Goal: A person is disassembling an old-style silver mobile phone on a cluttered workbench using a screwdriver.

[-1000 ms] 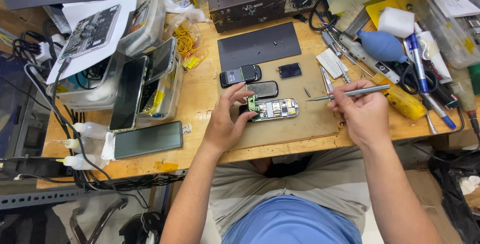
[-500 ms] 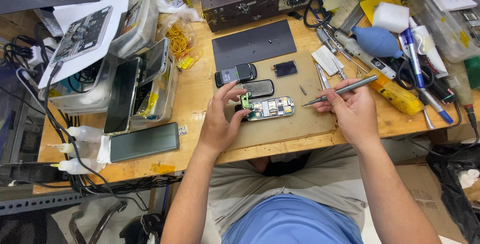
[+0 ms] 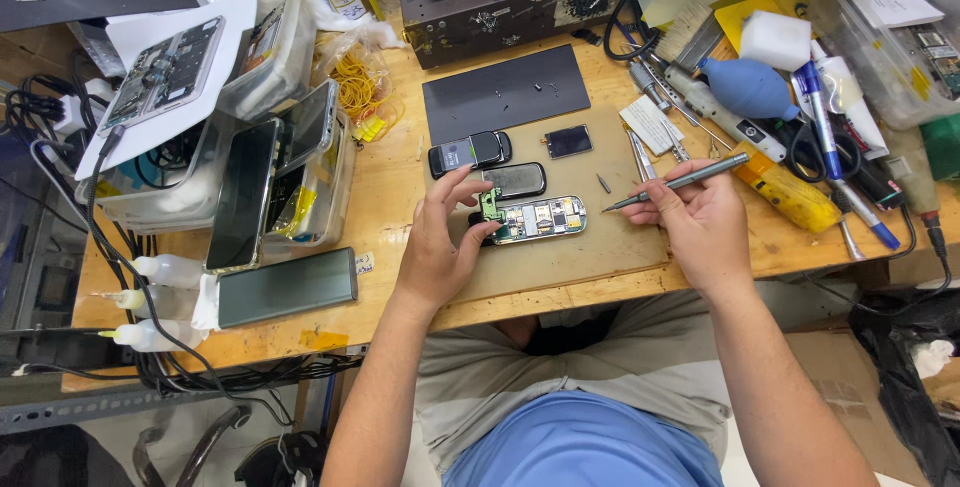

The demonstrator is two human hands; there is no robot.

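Grey screwdriver [image 3: 680, 183], pinched in right hand [image 3: 700, 227], points left toward opened phone [image 3: 537, 219].

Both arms reach forward, bare, with elbows bent a little. The left hand [image 3: 440, 247] has its fingers curled and its fingertips pinched close together. The right hand [image 3: 700, 222] is closed, thumb and fingers squeezed tight in a grip.

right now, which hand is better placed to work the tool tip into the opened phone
Right. The right hand holds the slim screwdriver, its tip just beside the opened phone. The left hand is busy pinching the small green board at the phone's end.
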